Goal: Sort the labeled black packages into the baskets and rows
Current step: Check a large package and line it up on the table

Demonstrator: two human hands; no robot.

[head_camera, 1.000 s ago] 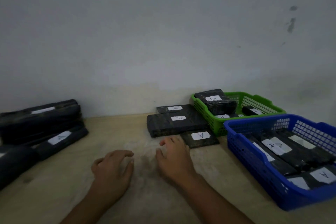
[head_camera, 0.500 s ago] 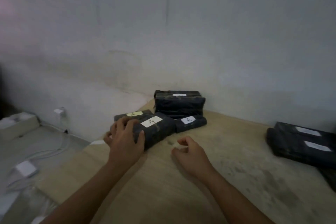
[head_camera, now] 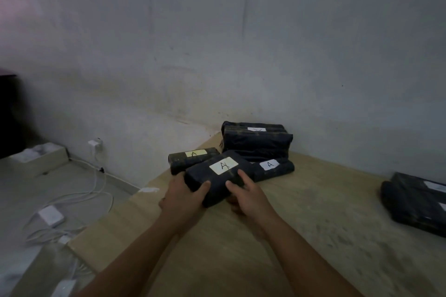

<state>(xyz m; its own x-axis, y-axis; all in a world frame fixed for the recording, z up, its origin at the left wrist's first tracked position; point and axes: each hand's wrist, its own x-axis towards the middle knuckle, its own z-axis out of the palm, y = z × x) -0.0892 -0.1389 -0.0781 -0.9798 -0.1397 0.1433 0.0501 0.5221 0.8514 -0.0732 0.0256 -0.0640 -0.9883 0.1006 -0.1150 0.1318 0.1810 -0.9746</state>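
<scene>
Both hands grip one black package (head_camera: 218,176) at the counter's (head_camera: 289,224) far left corner. The left hand (head_camera: 183,196) wraps its left end, thumb on top; the right hand (head_camera: 248,196) clasps its near right side, fingers on top. Its white label reads "A". Just behind it lie a package with a yellowish "A" label (head_camera: 193,158), a white-labeled "A" package (head_camera: 274,169), and a stack (head_camera: 257,142) against the wall. More packages (head_camera: 415,205) lie at the right edge.
</scene>
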